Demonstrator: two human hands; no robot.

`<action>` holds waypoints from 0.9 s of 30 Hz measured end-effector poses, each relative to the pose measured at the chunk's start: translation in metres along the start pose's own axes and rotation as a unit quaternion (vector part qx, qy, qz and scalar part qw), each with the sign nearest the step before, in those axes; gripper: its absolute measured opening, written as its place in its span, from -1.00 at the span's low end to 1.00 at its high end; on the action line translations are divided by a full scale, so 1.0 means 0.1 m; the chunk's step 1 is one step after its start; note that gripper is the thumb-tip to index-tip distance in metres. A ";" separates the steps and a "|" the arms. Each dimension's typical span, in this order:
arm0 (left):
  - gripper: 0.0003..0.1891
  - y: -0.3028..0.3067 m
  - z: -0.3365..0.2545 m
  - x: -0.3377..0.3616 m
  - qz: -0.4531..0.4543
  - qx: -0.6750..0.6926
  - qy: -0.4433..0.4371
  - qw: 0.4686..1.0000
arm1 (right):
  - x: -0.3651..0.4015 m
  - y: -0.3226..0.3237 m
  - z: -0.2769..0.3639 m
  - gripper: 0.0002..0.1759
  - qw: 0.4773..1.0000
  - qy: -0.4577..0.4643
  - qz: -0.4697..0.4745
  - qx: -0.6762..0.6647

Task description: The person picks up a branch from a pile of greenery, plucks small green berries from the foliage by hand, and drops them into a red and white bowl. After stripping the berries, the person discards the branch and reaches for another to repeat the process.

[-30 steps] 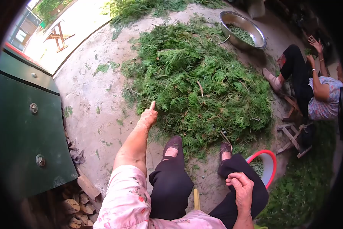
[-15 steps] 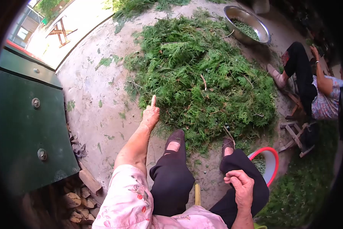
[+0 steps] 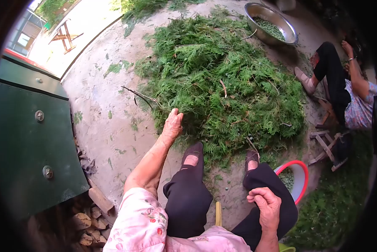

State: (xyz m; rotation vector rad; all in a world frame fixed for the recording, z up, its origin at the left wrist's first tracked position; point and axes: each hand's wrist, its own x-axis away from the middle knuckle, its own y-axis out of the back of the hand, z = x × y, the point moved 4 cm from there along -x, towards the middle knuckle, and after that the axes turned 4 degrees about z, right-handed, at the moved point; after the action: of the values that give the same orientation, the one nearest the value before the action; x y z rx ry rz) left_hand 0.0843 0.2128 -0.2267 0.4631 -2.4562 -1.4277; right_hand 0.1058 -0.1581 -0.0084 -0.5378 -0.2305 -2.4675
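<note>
Pink floral shirt (image 3: 140, 224), dark trousers (image 3: 186, 199)

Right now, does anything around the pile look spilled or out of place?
Loose green sprigs lie strewn on the ground left of the branch pile, and a dark, bare-looking stick juts past its leafy edge near the left hand. Nothing looks plainly damaged.

A strip of ground (image 3: 106, 98) gives passage between the green cabinet (image 3: 35, 138) and the heap of branches (image 3: 226, 84), though a twig (image 3: 140, 95) juts over it near the left hand (image 3: 173, 122). The right knee (image 3: 262, 175) stands between the right hand (image 3: 268, 206) and the heap, the bucket (image 3: 299, 179) beside it.
</note>
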 end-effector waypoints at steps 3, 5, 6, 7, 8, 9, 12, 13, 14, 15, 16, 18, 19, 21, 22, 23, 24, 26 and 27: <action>-0.68 0.43 -0.30 -0.08 -0.068 0.052 -0.037 0.996 | 0.02 -0.01 0.00 -0.85 1.000 0.008 0.003 -0.011; -0.66 0.78 -0.51 -0.17 -0.040 0.085 -0.031 0.995 | 0.03 0.00 -0.01 -0.83 1.000 0.020 0.000 -0.013; -0.72 0.93 -0.60 -0.20 -0.098 0.094 -0.072 0.988 | 0.04 0.00 -0.01 -0.83 1.000 0.018 0.002 -0.023; -0.76 1.09 -0.70 -0.20 -0.172 0.109 -0.122 0.971 | 0.03 0.00 -0.01 -0.82 0.999 0.019 0.005 -0.033; -0.79 1.20 -0.77 -0.22 -0.160 0.128 -0.121 0.971 | 0.03 0.01 -0.05 -0.82 0.999 0.019 0.011 -0.039; -0.81 1.33 -0.86 -0.21 -0.147 0.147 -0.121 0.971 | 0.02 0.00 -0.05 -0.82 0.999 0.025 0.007 -0.043; -0.81 1.55 -1.13 -0.12 -0.116 0.205 -0.120 0.964 | -0.01 -0.02 -0.05 -0.81 0.999 0.032 0.028 -0.033; -0.81 1.61 -1.21 -0.07 -0.114 0.236 -0.118 0.958 | -0.03 -0.02 -0.08 -0.81 0.998 0.037 0.024 -0.034; -0.81 1.65 -1.28 -0.04 -0.097 0.258 -0.105 0.955 | -0.05 -0.03 -0.11 -0.81 0.998 0.041 0.037 -0.024; -0.81 1.68 -1.33 -0.01 -0.099 0.256 -0.107 0.956 | -0.07 -0.05 -0.13 -0.81 0.998 0.043 0.051 -0.014; -0.82 1.70 -1.40 0.01 -0.095 0.287 -0.115 0.946 | -0.08 -0.08 -0.13 -0.81 0.997 0.050 0.057 -0.005; -0.82 1.76 -1.55 0.06 -0.092 0.312 -0.116 0.938 | -0.07 -0.12 -0.16 -0.81 0.997 0.047 0.062 -0.006; -0.82 1.82 -1.65 0.08 -0.091 0.313 -0.118 0.938 | -0.08 -0.14 -0.15 -0.80 0.996 0.045 0.073 -0.003; -0.81 1.98 -1.86 0.15 -0.102 0.316 -0.152 0.931 | -0.08 -0.19 -0.12 -0.79 0.996 0.046 0.080 -0.006; -0.76 2.04 -1.96 0.21 -0.117 0.304 -0.166 0.931 | -0.11 -0.22 -0.14 -0.79 0.995 0.041 0.088 -0.014; -0.76 2.09 -2.07 0.25 -0.117 0.303 -0.171 0.930 | -0.13 -0.25 -0.15 -0.79 0.995 0.035 0.094 -0.020; -0.73 2.15 -2.17 0.30 -0.122 0.329 -0.178 0.919 | -0.14 -0.29 -0.14 -0.78 0.995 0.031 0.095 -0.022; -0.62 2.27 -2.38 0.39 -0.129 0.319 -0.183 0.921 | -0.22 -0.39 -0.16 -0.76 0.994 0.023 0.097 -0.055; -0.62 2.30 -2.47 0.42 -0.128 0.320 -0.192 0.919 | -0.26 -0.45 -0.18 -0.74 0.991 0.011 0.104 -0.087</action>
State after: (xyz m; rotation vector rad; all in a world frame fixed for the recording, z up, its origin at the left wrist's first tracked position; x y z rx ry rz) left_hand 0.1071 0.1077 0.0966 0.7069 -3.2841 -0.7999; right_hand 0.0931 -0.1132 -0.0379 -0.5779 0.0497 -2.3003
